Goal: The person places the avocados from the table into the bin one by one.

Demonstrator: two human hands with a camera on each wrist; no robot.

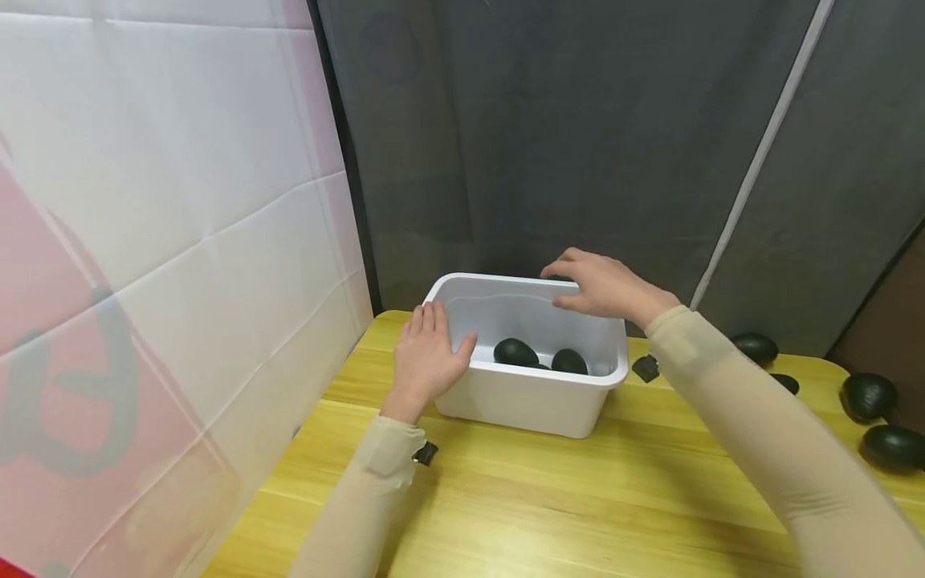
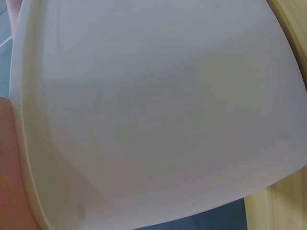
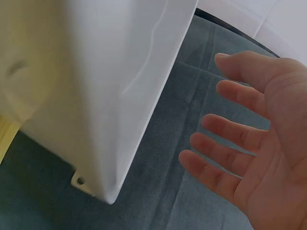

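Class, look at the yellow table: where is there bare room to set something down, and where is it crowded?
Free: the wide front strip of the table, between the two sleeves and before the white bin. A narrow strip lies left of the bin, beside the left hand. Crowded: the right end, where dark oval objects lie scattered, and the bin floor, which holds two more.

This looks like a makeshift recording booth, not a home or shop. A yellow wooden table (image 1: 549,498) stands in a corner closed off by hung fabric: a creased white and pink sheet (image 1: 166,241) at 9 o'clock and dark grey curtains (image 1: 564,136) from 12 to 3 o'clock, with a pale pole (image 1: 766,136) running up them. On the table sit only a white plastic tub (image 1: 531,397) and, at 3 o'clock, loose dark oval props (image 1: 867,395).
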